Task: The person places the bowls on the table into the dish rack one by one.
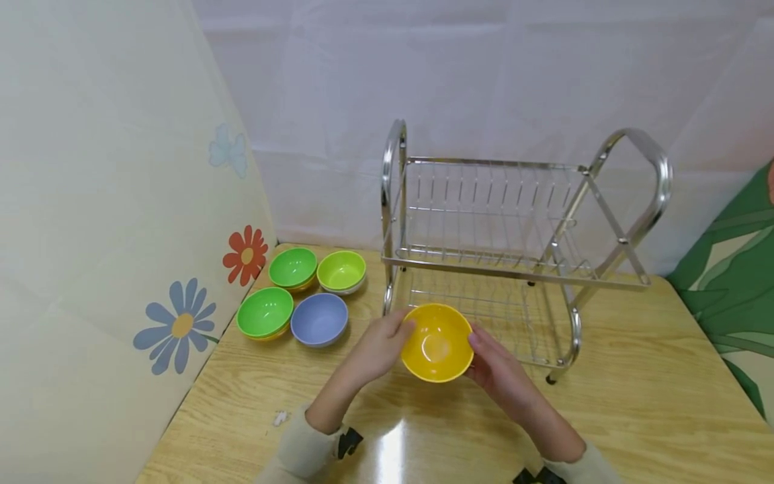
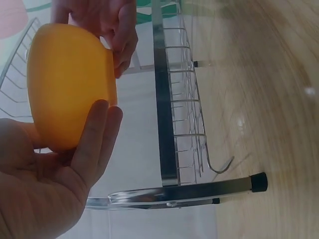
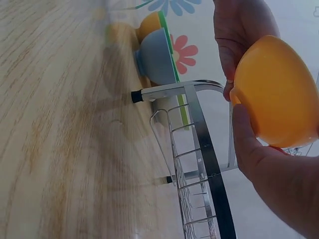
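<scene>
A yellow bowl (image 1: 437, 344) is held up between both hands in front of the rack, its hollow side facing the head camera. My left hand (image 1: 379, 346) grips its left rim, thumb at the inside edge. On the opposite rim my right hand (image 1: 498, 370) grips with the thumb over the edge. In the left wrist view, fingers of the left hand (image 2: 55, 184) lie under the orange-yellow bowl (image 2: 70, 84). The right wrist view has the right hand (image 3: 279, 174) curved round the bowl (image 3: 276, 94) near its base.
A two-tier metal dish rack (image 1: 484, 265) stands behind the hands, on the wooden table (image 1: 653, 383). To the left are green bowls (image 1: 265, 313) (image 1: 293, 267), a lime bowl (image 1: 341, 271) and a blue bowl (image 1: 319, 320), some stacked. A small white mark (image 1: 281, 418) shows at the front left.
</scene>
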Demonstrator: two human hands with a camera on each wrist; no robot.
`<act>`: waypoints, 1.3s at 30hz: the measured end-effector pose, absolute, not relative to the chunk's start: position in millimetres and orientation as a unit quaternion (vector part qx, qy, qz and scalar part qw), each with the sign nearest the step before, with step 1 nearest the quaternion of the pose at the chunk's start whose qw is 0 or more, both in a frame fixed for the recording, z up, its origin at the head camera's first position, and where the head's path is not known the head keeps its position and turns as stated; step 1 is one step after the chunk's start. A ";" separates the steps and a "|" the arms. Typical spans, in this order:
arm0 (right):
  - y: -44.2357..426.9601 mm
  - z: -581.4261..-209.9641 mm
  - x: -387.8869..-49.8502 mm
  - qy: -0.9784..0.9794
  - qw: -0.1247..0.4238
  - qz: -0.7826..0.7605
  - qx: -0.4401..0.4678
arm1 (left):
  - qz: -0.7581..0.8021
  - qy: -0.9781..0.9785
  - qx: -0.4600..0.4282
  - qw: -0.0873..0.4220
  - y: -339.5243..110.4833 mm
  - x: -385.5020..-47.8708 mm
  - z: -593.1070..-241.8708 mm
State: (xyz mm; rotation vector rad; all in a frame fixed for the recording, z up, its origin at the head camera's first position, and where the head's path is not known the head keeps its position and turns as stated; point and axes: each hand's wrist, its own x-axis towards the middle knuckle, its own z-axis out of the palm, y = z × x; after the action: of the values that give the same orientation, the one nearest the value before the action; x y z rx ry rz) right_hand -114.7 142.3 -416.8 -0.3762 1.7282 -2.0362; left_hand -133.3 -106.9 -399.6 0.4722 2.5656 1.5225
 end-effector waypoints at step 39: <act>145.3 -366.7 -220.2 0.849 0.103 -0.514 -0.065 | 0.656 0.754 0.010 0.027 -121.9 -171.9 -436.1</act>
State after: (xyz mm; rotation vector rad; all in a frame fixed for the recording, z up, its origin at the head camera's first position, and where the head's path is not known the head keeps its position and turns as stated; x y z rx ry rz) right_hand -220.2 145.3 -366.7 -0.1924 2.5058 -1.5169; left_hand -171.9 -121.9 -436.1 0.0311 2.3295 2.0253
